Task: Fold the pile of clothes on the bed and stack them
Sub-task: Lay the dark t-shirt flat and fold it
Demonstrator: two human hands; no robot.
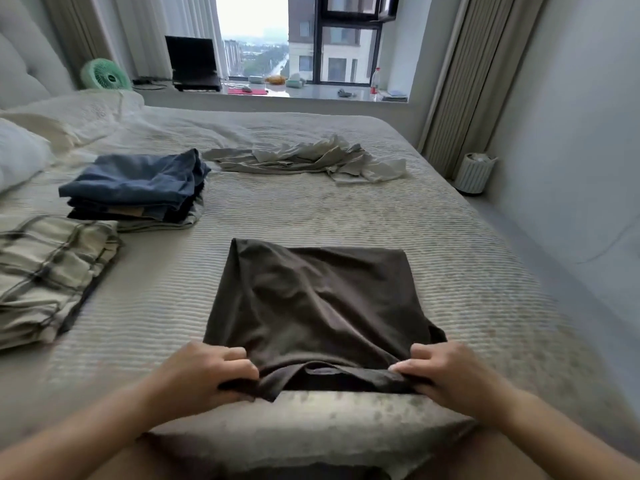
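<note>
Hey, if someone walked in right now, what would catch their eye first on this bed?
The dark brown garment spread at the near edge, both hands pinching its near corners. Then the folded blue-topped stack at the left, and the crumpled pale clothes farther back.

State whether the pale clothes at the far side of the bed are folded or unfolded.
Unfolded. The pale clothes lie crumpled and spread loosely on the bed, with no neat edges, unlike the blue stack.

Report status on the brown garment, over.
Both hands gripping: left hand, right hand on brown garment near edge. Pale unfolded clothes waiting beyond. Nothing in the way.
</note>
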